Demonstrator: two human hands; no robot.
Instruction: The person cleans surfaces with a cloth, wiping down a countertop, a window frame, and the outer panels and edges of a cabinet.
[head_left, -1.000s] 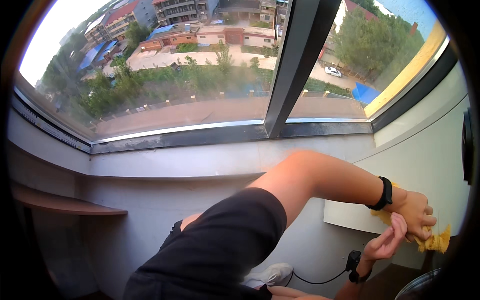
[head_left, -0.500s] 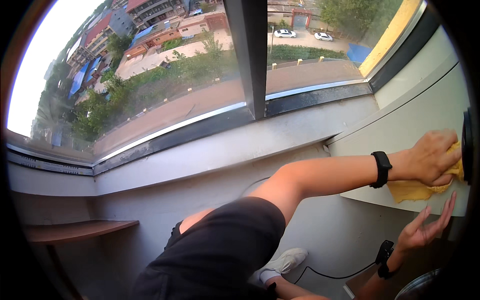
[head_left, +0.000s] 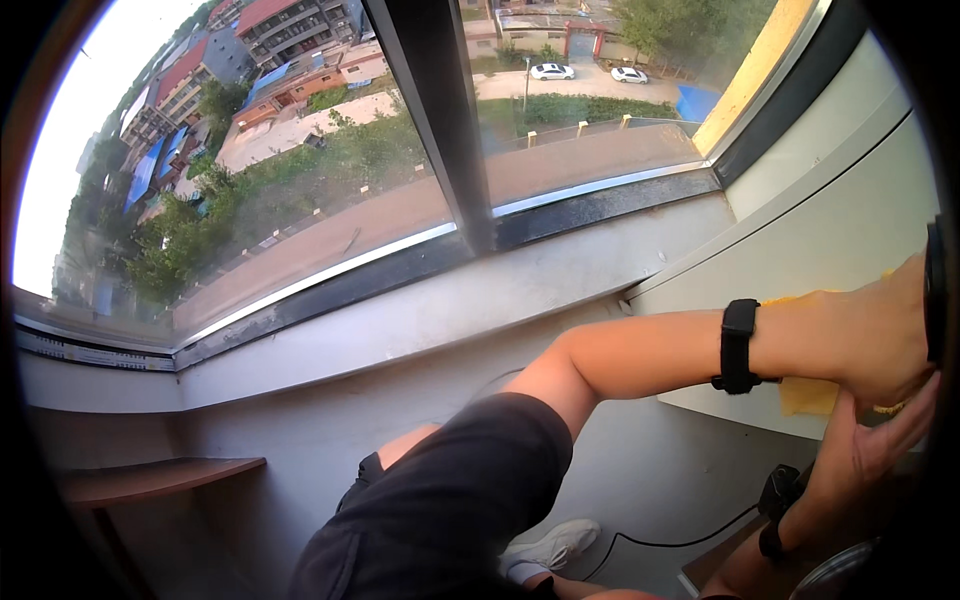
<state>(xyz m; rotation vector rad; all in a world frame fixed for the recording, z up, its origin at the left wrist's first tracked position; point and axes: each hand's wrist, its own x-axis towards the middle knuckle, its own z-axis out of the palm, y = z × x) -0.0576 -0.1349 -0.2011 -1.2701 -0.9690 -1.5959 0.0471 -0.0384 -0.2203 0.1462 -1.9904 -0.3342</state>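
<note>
My left arm reaches across to the right side. My left hand [head_left: 885, 330] lies on a yellow cloth [head_left: 808, 397] against a pale panel [head_left: 700, 290], its fingers largely hidden near the picture's rim. The cloth's edges show below and above the wrist. Just beneath it, my right hand [head_left: 880, 440] has its fingers stretched out toward the upper right, close to the cloth and the underside of my left hand. Whether they touch is hard to see. Both wrists wear black bands.
A dark-rimmed object [head_left: 935, 290] stands at the right rim. Across the back runs a window with a dark frame [head_left: 440, 130] above a white sill [head_left: 420, 310]. A brown shelf [head_left: 170, 480] is at lower left. A black cable [head_left: 670, 544] runs near my shoe [head_left: 555, 545].
My left hand has moved farther right and covers more of the cloth. My right hand has risen to just under it. The view has shifted slightly to the right.
</note>
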